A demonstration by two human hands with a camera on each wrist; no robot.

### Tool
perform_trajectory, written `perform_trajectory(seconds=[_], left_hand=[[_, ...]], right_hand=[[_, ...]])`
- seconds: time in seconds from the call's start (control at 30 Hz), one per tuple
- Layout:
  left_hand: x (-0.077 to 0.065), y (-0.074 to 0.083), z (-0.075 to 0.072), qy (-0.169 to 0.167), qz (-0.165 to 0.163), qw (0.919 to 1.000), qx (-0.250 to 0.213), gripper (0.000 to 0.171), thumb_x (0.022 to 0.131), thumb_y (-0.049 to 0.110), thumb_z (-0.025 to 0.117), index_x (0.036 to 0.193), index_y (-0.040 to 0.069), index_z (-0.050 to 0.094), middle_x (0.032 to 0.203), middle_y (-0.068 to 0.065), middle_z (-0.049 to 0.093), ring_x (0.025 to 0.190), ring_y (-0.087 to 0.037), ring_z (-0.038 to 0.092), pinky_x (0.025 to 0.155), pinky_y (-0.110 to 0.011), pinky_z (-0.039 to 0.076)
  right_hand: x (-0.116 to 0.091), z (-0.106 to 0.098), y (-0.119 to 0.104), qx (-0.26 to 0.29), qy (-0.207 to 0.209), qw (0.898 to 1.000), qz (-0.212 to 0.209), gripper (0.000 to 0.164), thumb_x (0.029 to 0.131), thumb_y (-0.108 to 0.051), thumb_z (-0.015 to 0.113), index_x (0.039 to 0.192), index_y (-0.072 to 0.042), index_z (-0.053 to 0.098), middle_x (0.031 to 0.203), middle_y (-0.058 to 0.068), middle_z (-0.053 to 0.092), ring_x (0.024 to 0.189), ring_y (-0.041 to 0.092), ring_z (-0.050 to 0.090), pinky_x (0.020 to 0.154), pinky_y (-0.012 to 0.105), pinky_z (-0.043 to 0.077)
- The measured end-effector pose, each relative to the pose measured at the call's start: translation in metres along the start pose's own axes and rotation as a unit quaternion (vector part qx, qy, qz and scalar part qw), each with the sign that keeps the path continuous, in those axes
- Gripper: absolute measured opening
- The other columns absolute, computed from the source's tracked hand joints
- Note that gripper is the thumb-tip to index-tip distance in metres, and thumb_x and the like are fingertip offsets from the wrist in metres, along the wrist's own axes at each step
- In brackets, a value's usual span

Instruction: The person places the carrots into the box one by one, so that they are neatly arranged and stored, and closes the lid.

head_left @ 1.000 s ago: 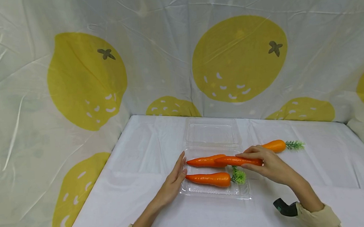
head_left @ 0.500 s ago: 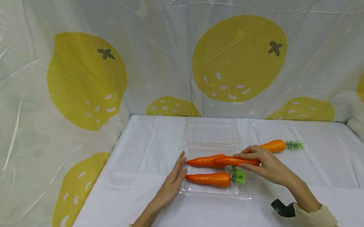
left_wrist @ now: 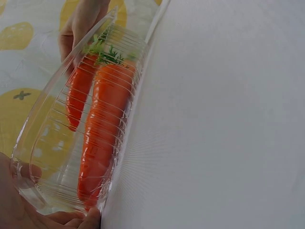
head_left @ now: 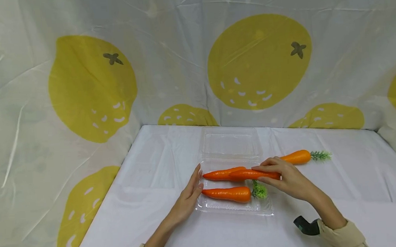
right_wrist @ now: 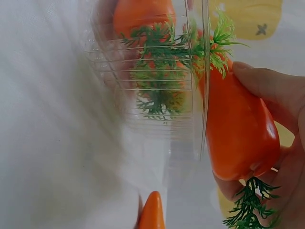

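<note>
The right hand (head_left: 287, 177) pinches an orange carrot (head_left: 251, 174) between thumb and fingers, its tip over the rear carrot (head_left: 216, 174) in an open clear plastic clamshell (head_left: 234, 212), behind the front carrot (head_left: 226, 195). The left hand (head_left: 186, 199), fingers extended, rests against the clamshell's left end; a fourth carrot (head_left: 297, 157) lies beyond the right hand.

Plain beige sleeves (head_left: 343, 236); black, bent wrist mounts (head_left: 309, 227), right one with small green patch (head_left: 300, 227).
</note>
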State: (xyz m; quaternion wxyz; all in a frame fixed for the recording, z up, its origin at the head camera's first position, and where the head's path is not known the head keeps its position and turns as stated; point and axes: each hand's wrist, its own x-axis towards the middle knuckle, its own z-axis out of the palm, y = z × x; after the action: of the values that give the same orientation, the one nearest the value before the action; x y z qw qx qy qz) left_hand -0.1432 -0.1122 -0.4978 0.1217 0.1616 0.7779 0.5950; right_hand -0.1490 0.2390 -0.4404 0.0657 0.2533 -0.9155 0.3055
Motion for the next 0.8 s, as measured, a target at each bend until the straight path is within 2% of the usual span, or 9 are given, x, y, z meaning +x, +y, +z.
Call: perform_trajectory(seconds=[0.8], left_hand=[[-0.0007, 0.0019, 0.0008, 0.006, -0.003, 1.0, -0.001, 0.063, 0.113, 0.019, 0.04, 0.168, 0.027, 0.011, 0.173, -0.011, 0.021, 0.161, -0.025, 0.019, 0.128, -0.049, 0.022]], right_hand=[[0.0035, 0.0049, -0.0049, 0.01, 0.016, 0.999, -0.037, 0.031, 0.09, -0.021, 0.082, 0.12, -0.024, 0.079, 0.109, -0.013, 0.069, 0.093, 0.002, 0.057, 0.074, 0.021, 0.05]])
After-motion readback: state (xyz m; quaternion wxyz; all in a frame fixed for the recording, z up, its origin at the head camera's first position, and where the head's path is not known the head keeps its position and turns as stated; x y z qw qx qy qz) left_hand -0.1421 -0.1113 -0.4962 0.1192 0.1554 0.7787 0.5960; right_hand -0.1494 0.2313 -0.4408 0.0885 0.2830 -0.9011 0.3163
